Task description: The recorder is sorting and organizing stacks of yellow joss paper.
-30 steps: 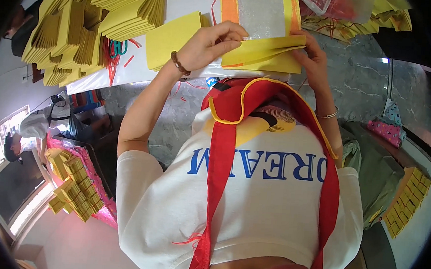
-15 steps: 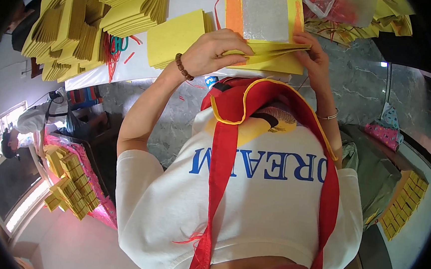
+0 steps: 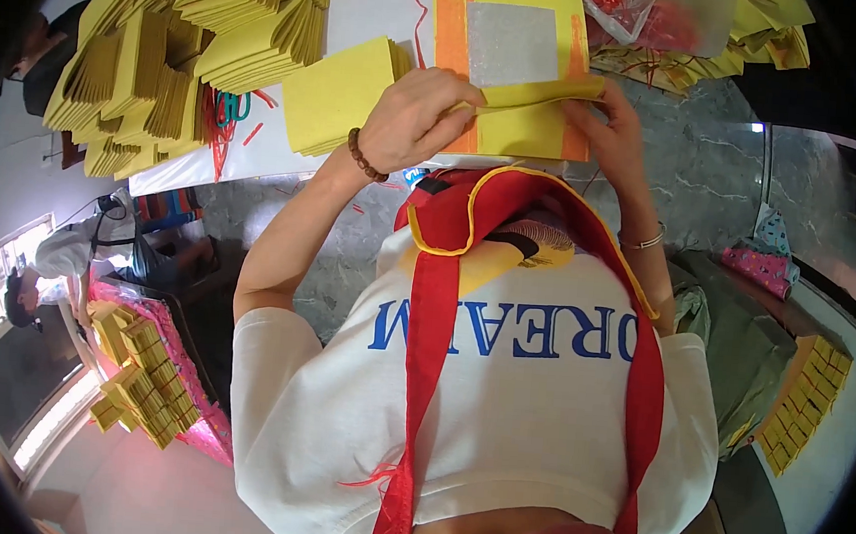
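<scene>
A folded strip of yellow paper stretches between my two hands near the table's front edge. My left hand, with a brown bead bracelet on the wrist, pinches its left end. The right end is between the thumb and fingers of my right hand. Behind the strip lies a yellow sheet with orange side bands and a silver square. More yellow paper with orange at its edges shows under and in front of the strip. A folded yellow stack lies just left of my left hand.
Piles of folded yellow paper cover the table's left side. Teal-handled scissors and red strings lie beside them. A clear plastic bag with red contents is at back right. Another person works far left by yellow bundles.
The loose, fanned paper edge between my hands has become a narrow folded strip. An orange band on the paper in front of it now shows near my right hand.
</scene>
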Available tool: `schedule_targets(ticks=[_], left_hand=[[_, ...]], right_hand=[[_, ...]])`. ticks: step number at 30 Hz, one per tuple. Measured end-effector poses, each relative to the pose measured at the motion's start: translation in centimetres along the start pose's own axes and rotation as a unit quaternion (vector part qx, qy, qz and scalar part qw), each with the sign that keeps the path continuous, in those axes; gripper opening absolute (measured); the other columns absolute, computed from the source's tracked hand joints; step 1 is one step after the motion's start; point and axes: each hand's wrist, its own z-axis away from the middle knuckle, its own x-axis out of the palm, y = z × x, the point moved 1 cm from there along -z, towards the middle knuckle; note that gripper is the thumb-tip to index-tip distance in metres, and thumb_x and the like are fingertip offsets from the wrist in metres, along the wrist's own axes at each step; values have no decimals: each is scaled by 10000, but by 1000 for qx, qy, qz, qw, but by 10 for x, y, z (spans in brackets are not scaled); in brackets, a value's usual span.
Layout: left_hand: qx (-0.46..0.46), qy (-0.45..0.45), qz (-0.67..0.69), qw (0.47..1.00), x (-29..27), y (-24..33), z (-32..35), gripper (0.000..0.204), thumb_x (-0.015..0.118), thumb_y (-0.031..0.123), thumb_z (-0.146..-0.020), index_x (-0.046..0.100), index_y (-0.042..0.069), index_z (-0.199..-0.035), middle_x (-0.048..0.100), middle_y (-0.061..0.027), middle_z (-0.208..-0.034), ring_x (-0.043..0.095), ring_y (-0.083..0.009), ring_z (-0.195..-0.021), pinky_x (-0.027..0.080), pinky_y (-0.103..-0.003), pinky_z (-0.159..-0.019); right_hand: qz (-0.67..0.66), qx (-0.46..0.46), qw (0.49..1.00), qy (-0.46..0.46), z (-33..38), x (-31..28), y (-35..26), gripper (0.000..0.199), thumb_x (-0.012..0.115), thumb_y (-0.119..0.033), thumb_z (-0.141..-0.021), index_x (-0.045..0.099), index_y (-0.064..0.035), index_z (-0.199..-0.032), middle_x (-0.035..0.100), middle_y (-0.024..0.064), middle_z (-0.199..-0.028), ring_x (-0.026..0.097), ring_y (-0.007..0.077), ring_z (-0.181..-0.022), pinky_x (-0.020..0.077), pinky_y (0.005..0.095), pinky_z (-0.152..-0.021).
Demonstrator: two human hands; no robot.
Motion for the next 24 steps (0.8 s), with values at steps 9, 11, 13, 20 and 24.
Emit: schedule_targets(ticks=[9,11,13,20,24], left_hand=[[17,78,-225,971,5,-26,6,533,577,20,-664,561,150,-1181,556,-48,-1181,498,-253,-1005,375,-368,-841],[39,91,-314,944,8,-23,5,531,558,23,-659,575,180,-1165,556,-10,-1194,503,-203,-976,359,-352,-824],[49,96,-318,942,6,-21,7,521,551,32,-670,574,187,-1167,557,-7,-1194,505,-202,-973,359,-350,-821],[80,49,-254,963,-3,1,20,400,533,85,-738,597,89,-1132,576,-71,-1182,537,-256,-1011,416,-374,-823],[45,41,-122,991,3,4,24,412,572,91,-693,590,46,-1102,599,-102,-1072,548,-269,-954,418,-355,-815]], right_hand=[[23,-82,996,-4,-2,-5,5,186,634,-10,-774,588,-41,-952,570,55,-1098,514,178,-1055,393,297,-918],[95,-131,987,15,-3,-5,1,237,651,-26,-749,600,-67,-977,567,64,-1136,490,239,-1125,361,344,-962],[164,-176,969,55,-1,2,-15,255,665,-53,-739,607,-81,-986,567,66,-1150,478,251,-1150,344,371,-972],[355,-311,880,-55,7,-10,-34,315,701,-209,-706,628,-152,-1007,592,18,-1136,494,227,-1155,302,403,-965],[295,-255,913,-117,11,-11,-45,292,682,-226,-716,632,-161,-997,621,-13,-1075,535,207,-1105,310,381,-938]])
